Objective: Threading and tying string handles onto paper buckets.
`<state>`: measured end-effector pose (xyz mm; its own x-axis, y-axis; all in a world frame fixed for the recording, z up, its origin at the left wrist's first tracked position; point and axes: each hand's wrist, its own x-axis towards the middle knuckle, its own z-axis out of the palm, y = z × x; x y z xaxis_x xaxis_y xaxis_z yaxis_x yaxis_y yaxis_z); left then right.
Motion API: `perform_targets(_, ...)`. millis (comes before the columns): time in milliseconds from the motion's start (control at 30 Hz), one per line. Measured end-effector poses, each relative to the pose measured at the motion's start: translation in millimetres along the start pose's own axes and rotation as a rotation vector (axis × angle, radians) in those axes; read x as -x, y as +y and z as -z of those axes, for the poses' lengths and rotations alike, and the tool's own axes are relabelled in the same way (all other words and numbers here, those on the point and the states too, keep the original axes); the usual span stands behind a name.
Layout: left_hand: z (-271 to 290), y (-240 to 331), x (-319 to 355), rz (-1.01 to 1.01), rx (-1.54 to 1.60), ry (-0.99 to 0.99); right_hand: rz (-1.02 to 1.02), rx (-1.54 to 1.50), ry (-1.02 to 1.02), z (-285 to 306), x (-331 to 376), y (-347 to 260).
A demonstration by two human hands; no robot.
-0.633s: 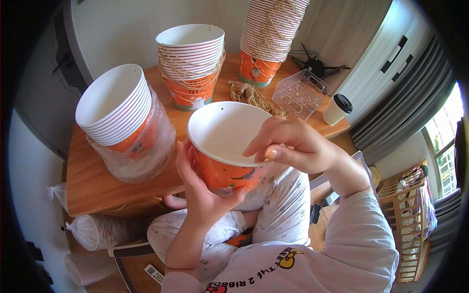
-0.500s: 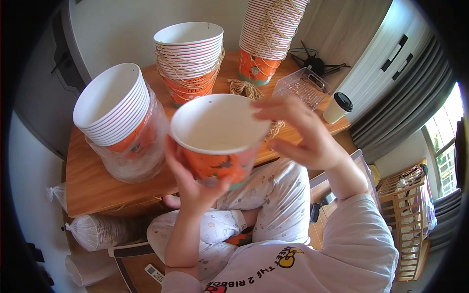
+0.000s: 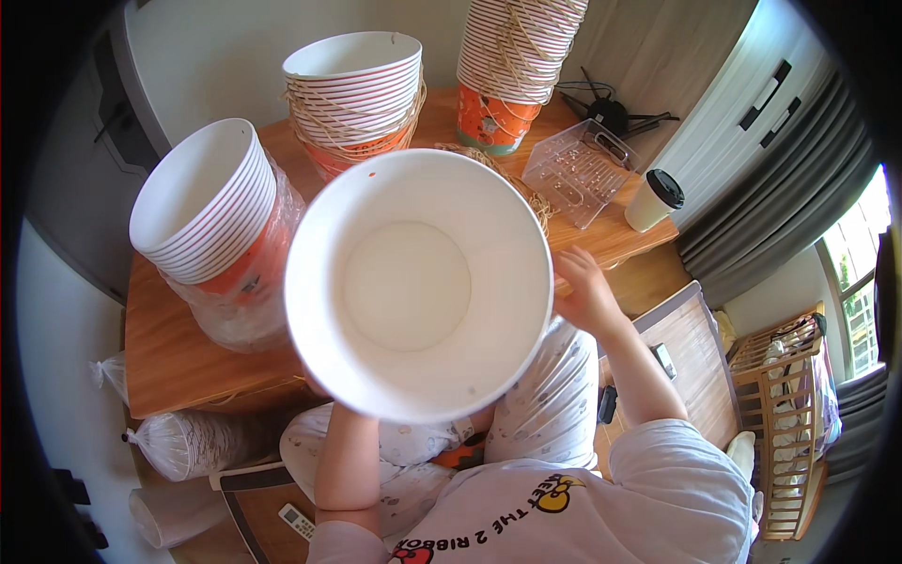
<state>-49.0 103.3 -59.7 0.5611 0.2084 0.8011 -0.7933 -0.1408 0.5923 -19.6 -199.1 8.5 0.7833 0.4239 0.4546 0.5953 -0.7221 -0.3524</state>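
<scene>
A white-lined paper bucket [image 3: 413, 282] is tilted so its open mouth and round bottom face me. Two small holes show near its rim, one at the top left and one at the lower right. My left hand [image 3: 314, 380] supports it from the lower left, its fingers hidden behind the bucket. At the right side my right hand [image 3: 590, 293] presses against the outer wall, fingers partly bent and partly hidden. Beyond the bucket, partly covered, lies a bundle of tan twine [image 3: 540, 209] on the wooden table [image 3: 169, 352].
Left stands a plastic-wrapped stack of buckets [image 3: 202, 202]; behind are a stack with twine handles [image 3: 355, 85] and a taller stack [image 3: 507, 66]. A clear plastic box [image 3: 581, 174] with small pieces, a lidded cup [image 3: 655, 199] and a black spidery device [image 3: 611, 115] are at right.
The bucket has tipped toward me and come closer, showing its inside instead of its orange side. My right hand has dropped from above the rim to the bucket's right side.
</scene>
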Motion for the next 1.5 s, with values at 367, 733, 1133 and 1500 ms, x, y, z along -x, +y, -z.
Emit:
perform_targets(367, -9.1, -12.2, -1.8, -0.176, -0.177, 0.014, 0.146, 0.153, 0.022, -13.3, 14.7, 15.3)
perform_targets(733, -9.6, 0.1, -20.2, 0.002, -0.162, -0.06, 0.322, 0.109, 0.131, 41.7, -60.7, 33.8)
perform_targets(1133, 3.3, 17.0, -33.0, 0.234, -0.097, -0.161, 0.287, 0.297, 0.313, 154.1, -197.6, -6.0)
perform_targets(1500, 24.3, 21.1, -39.5, 0.264, -0.149, -0.242, 0.14, 0.136, 0.509, 198.0, -236.9, -25.4)
